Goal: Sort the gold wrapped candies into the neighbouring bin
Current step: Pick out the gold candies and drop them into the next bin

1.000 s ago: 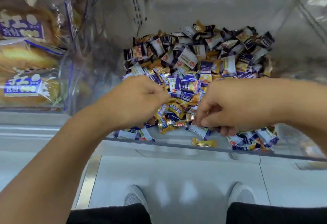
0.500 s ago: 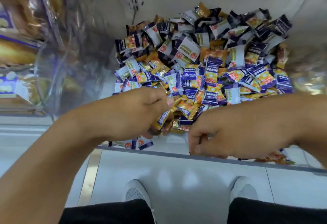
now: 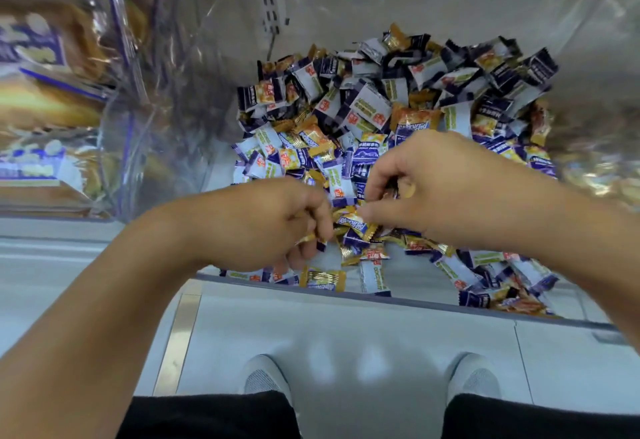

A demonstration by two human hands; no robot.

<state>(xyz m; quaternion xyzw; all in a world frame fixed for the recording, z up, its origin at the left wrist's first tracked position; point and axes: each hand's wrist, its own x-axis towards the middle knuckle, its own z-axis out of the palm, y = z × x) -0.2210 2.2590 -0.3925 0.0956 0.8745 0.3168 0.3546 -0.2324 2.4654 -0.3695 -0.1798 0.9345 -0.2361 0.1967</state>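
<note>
Your left hand [image 3: 277, 227] grip pinches gold candies [image 3: 308, 238]. Your right hand [image 3: 440, 189] pinches another gold-wrapped candy [image 3: 356, 222] over the near pile [image 3: 381, 116].

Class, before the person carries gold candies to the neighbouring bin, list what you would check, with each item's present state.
1. Left hand grips gold candies: ok, gold wrapper ends show among its fingers.
2. Right hand holds only gold: cannot tell, fingers hide the contents.
3. Gold candy between the hands secured: cannot tell.
4. Loose gold candy at the bin's front edge collected: not ok.
5. Neighbouring bin on the right within view: ok.
</note>
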